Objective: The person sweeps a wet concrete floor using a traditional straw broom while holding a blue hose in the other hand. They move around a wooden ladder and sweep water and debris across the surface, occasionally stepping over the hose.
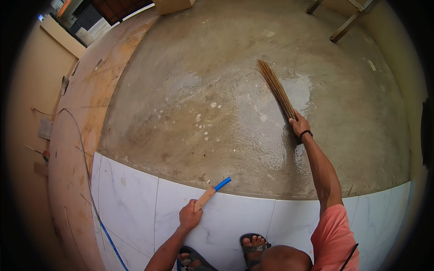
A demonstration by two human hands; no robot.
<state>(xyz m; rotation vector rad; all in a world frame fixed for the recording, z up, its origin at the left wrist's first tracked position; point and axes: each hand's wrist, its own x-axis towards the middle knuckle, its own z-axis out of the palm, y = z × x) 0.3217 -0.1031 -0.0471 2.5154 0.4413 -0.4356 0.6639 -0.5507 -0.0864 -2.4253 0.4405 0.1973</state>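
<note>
My right hand (300, 125), with a dark beaded bracelet at its wrist, is closed round the lower end of a stick broom (276, 88). The bundle of thin brown sticks points up and to the left, over the wet concrete floor (217, 81). Lower down, my left hand (190, 216) grips a flat strip of light wood (205, 198). A short blue hose end (223, 184) sticks out past the wood, aimed at the wet floor. How hose and wood are joined is hidden. Rippled water shines below and left of the broom.
White marbled tiles (129, 194) edge the concrete; my sandalled feet (255, 244) stand on them. A grey and blue hose (86, 167) runs along the left. Wooden legs (346, 29) stand far right, and a cardboard box (172, 5) at the back.
</note>
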